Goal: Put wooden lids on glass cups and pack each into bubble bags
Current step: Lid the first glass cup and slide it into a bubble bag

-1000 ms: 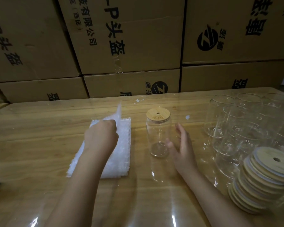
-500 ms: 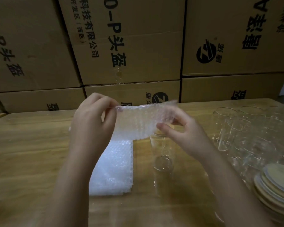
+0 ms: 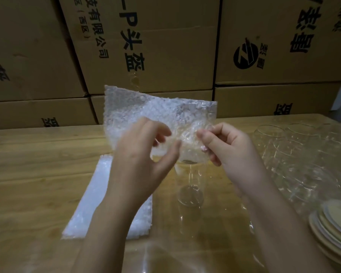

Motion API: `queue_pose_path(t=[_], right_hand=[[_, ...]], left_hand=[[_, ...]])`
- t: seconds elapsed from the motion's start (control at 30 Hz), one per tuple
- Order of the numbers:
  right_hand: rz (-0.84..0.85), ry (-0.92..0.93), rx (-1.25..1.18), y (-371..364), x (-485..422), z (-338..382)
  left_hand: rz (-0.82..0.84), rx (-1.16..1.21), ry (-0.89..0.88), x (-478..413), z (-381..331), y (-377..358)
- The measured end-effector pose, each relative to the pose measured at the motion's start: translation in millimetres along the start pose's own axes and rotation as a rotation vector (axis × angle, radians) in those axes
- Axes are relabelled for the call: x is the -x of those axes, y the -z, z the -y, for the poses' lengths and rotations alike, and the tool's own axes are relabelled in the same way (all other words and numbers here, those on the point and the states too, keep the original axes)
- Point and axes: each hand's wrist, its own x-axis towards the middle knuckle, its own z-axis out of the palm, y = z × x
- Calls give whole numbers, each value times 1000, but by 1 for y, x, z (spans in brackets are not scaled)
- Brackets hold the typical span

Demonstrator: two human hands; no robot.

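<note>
Nearest, at the lower right edge of the frame, a stack of wooden lids [image 3: 335, 231] lies fanned on the wooden table [image 3: 28, 174]. In the lower left of centre a flat pile of bubble bags [image 3: 104, 209] rests on the table, partly covered by the left forearm. Just right of the pile, in the middle of the frame, a glass cup [image 3: 189, 190] stands upright; its top is hidden behind the hands and the bag they hold, so the lid cannot be made out clearly. Above the cup, the left hand [image 3: 144, 160] has its thumb and curled fingers closed on the lower edge of a single bubble bag [image 3: 158, 111], and the right hand [image 3: 230, 148] pinches the same edge between thumb and forefinger, close beside the left. The bag stands up from the two hands, clear of the table. At the right, a group of empty glass cups [image 3: 295, 154] stands together. Farthest back, stacked cardboard boxes [image 3: 165, 46] with black printing fill the upper frame.
</note>
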Motion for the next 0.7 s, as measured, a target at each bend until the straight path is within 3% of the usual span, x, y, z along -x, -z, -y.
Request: queue_pose_path(t=[0.1,0.2,0.43,0.7], right_hand=[[0,-3,-52,-8,3,0],[24,-1,-27,-15,7,-2],[39,23,196,-15,8,-2],[123,62,249,-9,10,7]], left_hand=[[262,50,109,3,-9,-4],[255,-58,102,7,-15,-6],[300,-35,253,6,-5,1],[354,171,415,5,1,4]])
